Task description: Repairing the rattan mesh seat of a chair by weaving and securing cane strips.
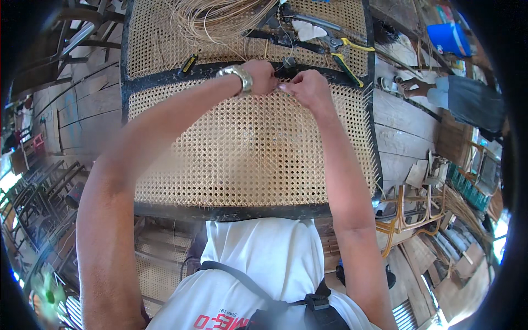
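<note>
A woven cane panel in a black frame lies in front of me, split by a dark crossbar. At that crossbar my left hand, with a metal watch on its wrist, is closed with curled fingers. Close beside it, my right hand is pinched, its fingertips almost meeting the left hand's. Whatever lies between the fingertips is too small to make out. A small metal block rests just beyond the hands. To their left lies a yellow-and-black utility knife, and to their right are pliers with yellow-green handles.
A loose bundle of cane strands covers the far part of the panel, near more hand tools and a white scrap. At right, another person's legs and a blue bucket stand on the plank floor. Chair frames crowd the left.
</note>
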{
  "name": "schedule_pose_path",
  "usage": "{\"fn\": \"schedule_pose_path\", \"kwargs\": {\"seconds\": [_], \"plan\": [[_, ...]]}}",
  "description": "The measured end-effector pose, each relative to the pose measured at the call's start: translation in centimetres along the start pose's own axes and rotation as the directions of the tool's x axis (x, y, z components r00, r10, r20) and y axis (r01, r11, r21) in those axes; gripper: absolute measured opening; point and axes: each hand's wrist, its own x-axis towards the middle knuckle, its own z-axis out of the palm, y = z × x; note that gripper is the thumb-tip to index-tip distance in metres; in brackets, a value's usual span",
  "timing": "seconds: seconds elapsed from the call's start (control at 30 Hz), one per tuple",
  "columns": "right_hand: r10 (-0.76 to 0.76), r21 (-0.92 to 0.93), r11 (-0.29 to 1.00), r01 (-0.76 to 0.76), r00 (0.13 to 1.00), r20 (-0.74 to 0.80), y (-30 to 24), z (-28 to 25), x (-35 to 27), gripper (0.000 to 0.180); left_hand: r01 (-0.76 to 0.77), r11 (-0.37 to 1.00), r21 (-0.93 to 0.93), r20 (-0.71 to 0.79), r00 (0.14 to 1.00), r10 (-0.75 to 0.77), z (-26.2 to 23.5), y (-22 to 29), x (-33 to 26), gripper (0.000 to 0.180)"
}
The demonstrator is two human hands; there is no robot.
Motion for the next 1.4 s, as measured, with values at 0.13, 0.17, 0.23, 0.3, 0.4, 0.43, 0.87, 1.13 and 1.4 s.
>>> {"fn": "schedule_pose_path", "kwargs": {"seconds": [0.13, 0.17, 0.23, 0.3, 0.4, 0.43, 0.87, 1.13, 1.4], "plan": [[-0.01, 0.121, 0.992, 0.025, 0.993, -0.117, -0.1, 1.0, -1.6, 0.021, 0.062, 0.996, 0.066, 0.088, 0.994, -0.068, -1.2, 0.8, 0.7, 0.053], [-0.005, 0.116, 0.993, 0.032, 0.974, -0.226, 0.1, 1.7, -1.8, 0.021, 0.065, 0.996, 0.067, 0.087, 0.994, -0.071, -1.3, 0.8, 0.7, 0.053], [-0.038, 0.075, 0.995, 0.061, 0.962, -0.27, 1.1, 3.0, -1.9, 0.025, -0.07, 0.911, 0.407, 0.069, 0.997, 0.045, -1.5, 1.3, 1.2, 0.056], [-0.078, 0.042, 0.995, 0.095, 0.95, -0.304, 1.5, 3.0, -2.9, 0.029, 0.126, 0.844, 0.522, -0.341, 0.937, 0.071, -2.2, 0.0, -0.5, 0.057], [-0.16, 0.265, 0.948, 0.174, 0.984, -0.074, 1.4, 0.5, -5.7, 0.039, 0.091, 0.891, 0.444, -0.474, 0.868, 0.148, -4.5, -0.9, -4.6, 0.047], [-0.131, 0.274, 0.949, 0.156, 0.985, -0.109, 1.6, 0.4, -6.0, 0.039, 0.139, 0.947, 0.29, -0.388, 0.922, -0.017, -4.6, -1.0, -5.4, 0.043], [-0.024, 0.492, 0.861, 0.131, 0.976, -0.218, -0.1, 4.0, -0.7, 0.016, 0.099, 0.97, 0.223, -0.343, 0.939, -0.017, 0.0, -0.1, -4.6, 0.021], [-0.092, 0.246, 0.958, 0.147, 0.971, -0.22, 0.7, 4.0, -0.3, 0.017, -0.07, 0.772, 0.632, -0.21, 0.943, 0.257, -2.0, 1.7, -2.1, 0.018], [-0.147, 0.119, 0.974, 0.193, 0.939, -0.312, 2.2, 2.7, -0.2, 0.02, -0.347, 0.632, 0.693, 0.119, 0.92, 0.374, -4.9, 3.5, 1.4, 0.02]]}}
